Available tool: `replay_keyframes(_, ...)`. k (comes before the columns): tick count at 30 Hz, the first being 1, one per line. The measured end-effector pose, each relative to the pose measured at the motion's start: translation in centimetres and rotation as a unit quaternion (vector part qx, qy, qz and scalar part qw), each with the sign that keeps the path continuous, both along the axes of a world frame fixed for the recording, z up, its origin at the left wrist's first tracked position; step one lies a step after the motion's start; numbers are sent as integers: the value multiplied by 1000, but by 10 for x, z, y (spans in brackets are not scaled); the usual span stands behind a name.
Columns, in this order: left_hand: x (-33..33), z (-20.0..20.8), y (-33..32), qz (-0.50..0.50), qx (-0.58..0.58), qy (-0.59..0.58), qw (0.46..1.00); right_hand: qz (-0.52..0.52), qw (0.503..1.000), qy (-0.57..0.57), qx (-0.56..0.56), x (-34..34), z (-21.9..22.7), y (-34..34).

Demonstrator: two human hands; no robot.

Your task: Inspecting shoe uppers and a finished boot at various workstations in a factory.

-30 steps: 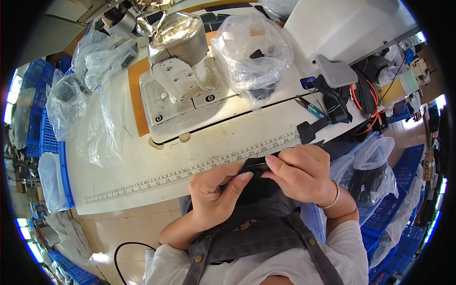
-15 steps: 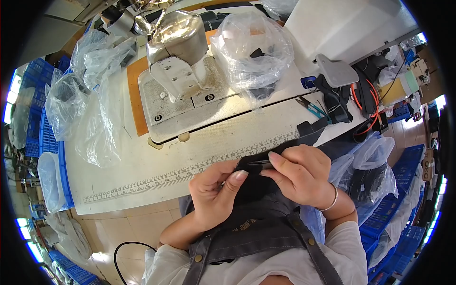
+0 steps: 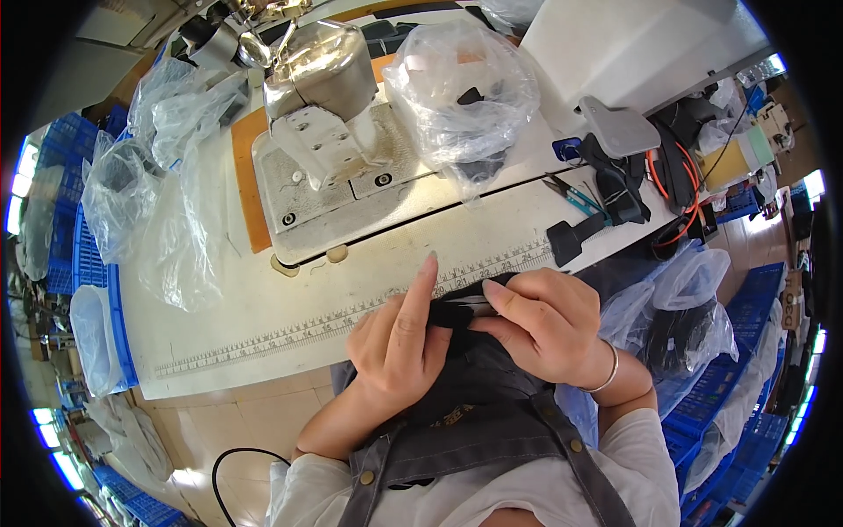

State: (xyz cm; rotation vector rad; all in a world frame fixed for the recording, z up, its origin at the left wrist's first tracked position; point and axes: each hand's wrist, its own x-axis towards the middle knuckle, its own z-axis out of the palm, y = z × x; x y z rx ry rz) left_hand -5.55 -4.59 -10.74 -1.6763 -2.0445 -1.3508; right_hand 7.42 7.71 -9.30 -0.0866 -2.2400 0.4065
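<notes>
My right hand (image 3: 551, 332) pinches a black fabric piece (image 3: 452, 313) between thumb and fingers, just beyond the front edge of the table. A thin grey, metal-looking thing (image 3: 475, 303) shows at these fingertips; its kind is unclear. At the fabric's left end is my left hand (image 3: 395, 344). Its index finger stretches up toward the ruler scale (image 3: 351, 321), while the other fingers and thumb stay bent at the fabric, partly hidden. Another black fabric piece (image 3: 569, 242) lies on the table beyond my right hand.
A metal sewing machine (image 3: 320, 105) stands behind the ruler scale. Clear plastic bags flank it, one (image 3: 461, 97) holding pieces. Teal-handled cutters (image 3: 580, 200), black straps (image 3: 619, 189) and an orange cord (image 3: 696, 198) lie at right. Blue crates (image 3: 733, 351) stand beside the table.
My left index finger has lifted off the fabric and straightened upward. The black fabric that stretched rightward beyond my right hand has drawn down out of sight behind it.
</notes>
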Motion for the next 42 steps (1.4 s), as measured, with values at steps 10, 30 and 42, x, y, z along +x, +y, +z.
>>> replay_keyframes(10, -11, 8, 0, -69, -67, -438, 894, -61, 997, -12, -41, -6, -3, -6)
replay_keyframes(30, -2, -8, 8, -3, 31, -268, 963, -72, 994, -40, -71, -11, -1, -9)
replay_keyframes(42, -4, -7, 14, -22, 91, -42, 995, -57, 998, -15, -31, -11, -5, -7)
